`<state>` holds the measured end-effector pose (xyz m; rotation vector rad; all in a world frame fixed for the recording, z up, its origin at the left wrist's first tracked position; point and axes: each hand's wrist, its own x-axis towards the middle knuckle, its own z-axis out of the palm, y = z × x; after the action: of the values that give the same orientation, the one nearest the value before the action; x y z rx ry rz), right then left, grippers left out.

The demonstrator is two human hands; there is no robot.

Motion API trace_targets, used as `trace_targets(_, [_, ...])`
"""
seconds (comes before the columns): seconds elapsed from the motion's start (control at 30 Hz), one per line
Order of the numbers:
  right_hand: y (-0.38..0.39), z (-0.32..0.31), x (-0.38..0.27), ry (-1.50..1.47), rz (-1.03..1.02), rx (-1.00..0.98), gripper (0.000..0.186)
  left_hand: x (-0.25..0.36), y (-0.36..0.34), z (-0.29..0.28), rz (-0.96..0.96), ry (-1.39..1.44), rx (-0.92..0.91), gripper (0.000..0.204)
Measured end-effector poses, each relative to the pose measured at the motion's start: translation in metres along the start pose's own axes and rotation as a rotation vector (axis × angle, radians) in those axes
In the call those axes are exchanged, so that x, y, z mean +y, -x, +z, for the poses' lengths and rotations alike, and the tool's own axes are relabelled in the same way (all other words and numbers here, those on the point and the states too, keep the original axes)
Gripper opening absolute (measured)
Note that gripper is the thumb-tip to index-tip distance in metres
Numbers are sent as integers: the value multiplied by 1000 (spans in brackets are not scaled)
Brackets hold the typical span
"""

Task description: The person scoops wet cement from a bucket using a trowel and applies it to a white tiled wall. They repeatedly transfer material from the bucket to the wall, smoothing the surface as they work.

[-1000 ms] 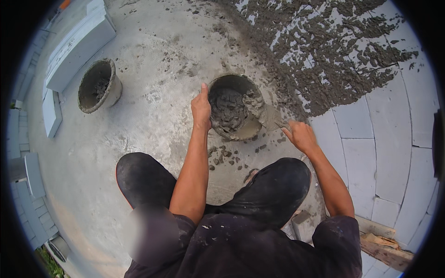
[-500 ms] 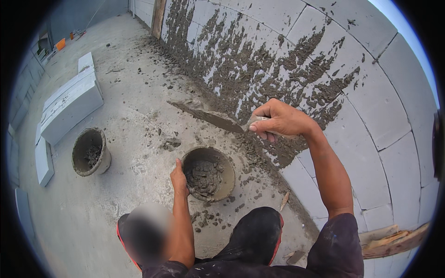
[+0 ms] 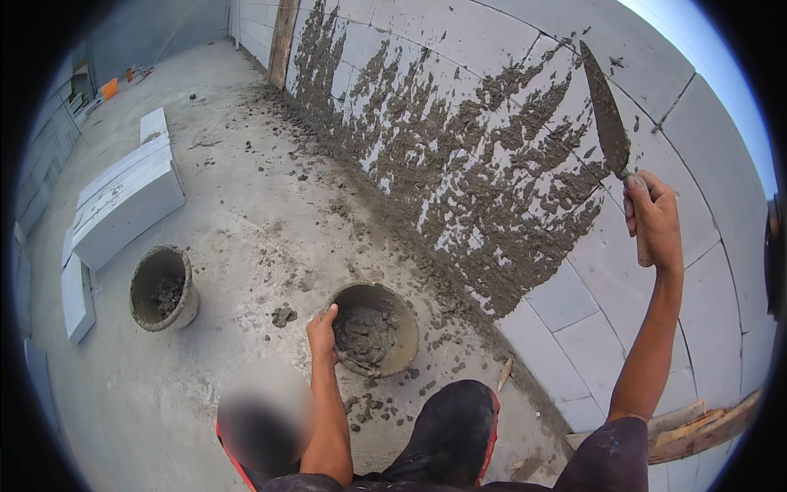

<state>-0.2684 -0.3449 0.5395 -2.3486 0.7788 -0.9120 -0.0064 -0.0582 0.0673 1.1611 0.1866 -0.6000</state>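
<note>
Raised at the right, my right hand point(image 3: 653, 220) is closed round the handle of a pointed trowel point(image 3: 607, 119). Its mortar-smeared blade points up in front of the block wall point(image 3: 566, 295). Below and to the left, my left hand point(image 3: 321, 334) grips the near left rim of a round bucket point(image 3: 403, 340), thumb on the edge and fingers hidden outside. Wet grey mortar point(image 3: 361, 332) lies inside that bucket. Splashed mortar point(image 3: 492, 209) covers a broad rough patch of the wall in slanting streaks.
A second bucket point(image 3: 187, 305) with some mortar in it stands at the left. Behind it lie pale blocks point(image 3: 131, 209) on the concrete floor point(image 3: 238, 238). Mortar crumbs line the wall's foot. Wooden boards point(image 3: 705, 430) lie at the lower right, and an orange object point(image 3: 109, 88) is far left.
My right hand has swung up and right with the trowel, whose blade has turned from pointing left to pointing up. More mortar covers the wall's lower right. My left hand stays on the bucket rim.
</note>
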Motion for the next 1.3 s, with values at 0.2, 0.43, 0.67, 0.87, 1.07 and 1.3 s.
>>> trace_targets(0.2, [255, 143, 274, 631, 312, -366, 33, -57, -30, 19, -70, -48, -67, 67])
trace_targets(0.43, [429, 232, 296, 55, 842, -470, 33, -38, -19, -89, -130, 137, -25, 59])
trace_targets(0.67, [306, 285, 314, 265, 317, -498, 31, -51, 19, -154, -111, 437, 106, 37])
trace_targets(0.87, [273, 360, 264, 363, -142, -1088, 38, -32, 31, -218, 56, 455, 327, 33])
trace_targets(1.07, [323, 452, 223, 191, -350, -1200, 30, -3, 38, -275, 191, 518, 631, 47])
trace_targets(1.3, [251, 539, 173, 159, -493, -1151, 18, -1, 39, -272, 238, 530, 597, 45])
